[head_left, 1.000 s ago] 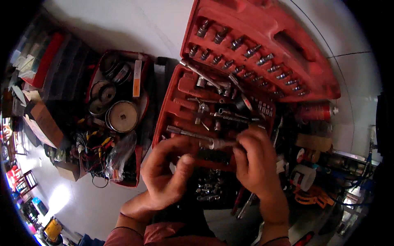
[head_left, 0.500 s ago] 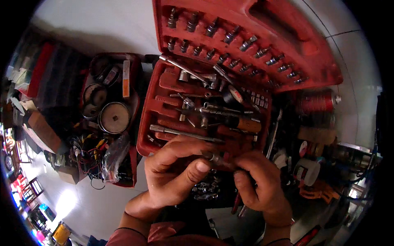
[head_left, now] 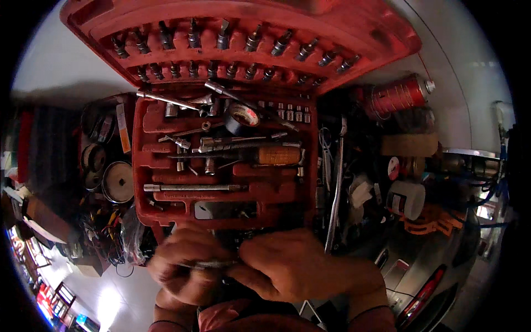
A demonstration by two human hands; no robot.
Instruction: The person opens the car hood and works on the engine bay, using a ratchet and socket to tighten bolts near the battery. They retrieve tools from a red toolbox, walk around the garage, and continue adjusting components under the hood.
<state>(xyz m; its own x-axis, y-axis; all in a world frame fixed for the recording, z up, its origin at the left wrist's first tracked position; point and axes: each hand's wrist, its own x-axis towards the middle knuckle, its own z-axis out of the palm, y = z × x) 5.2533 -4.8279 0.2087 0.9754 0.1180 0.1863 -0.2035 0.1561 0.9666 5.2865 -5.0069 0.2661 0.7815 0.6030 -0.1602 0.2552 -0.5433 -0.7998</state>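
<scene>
Just below an open red socket-set case, my left hand is closed round a small metallic piece, too blurred to name more closely. My right hand meets it from the right, fingers curled and pressed together at the piece's end; what they pinch is hidden. In the case lie an extension bar, a screwdriver with an orange handle, a roll of black tape and several loose sockets and wrenches. Bit sockets stand in rows in the raised lid.
Left of the case is a bin with round metal tins, wires and a plastic bag. On the right are a long metal bar, a red can, a white container and an orange plastic piece.
Both hands have moved down and left, closer to my body, with the metal piece between them. My left fingers have closed round it. The view has shifted, so the whole case shows further left.
</scene>
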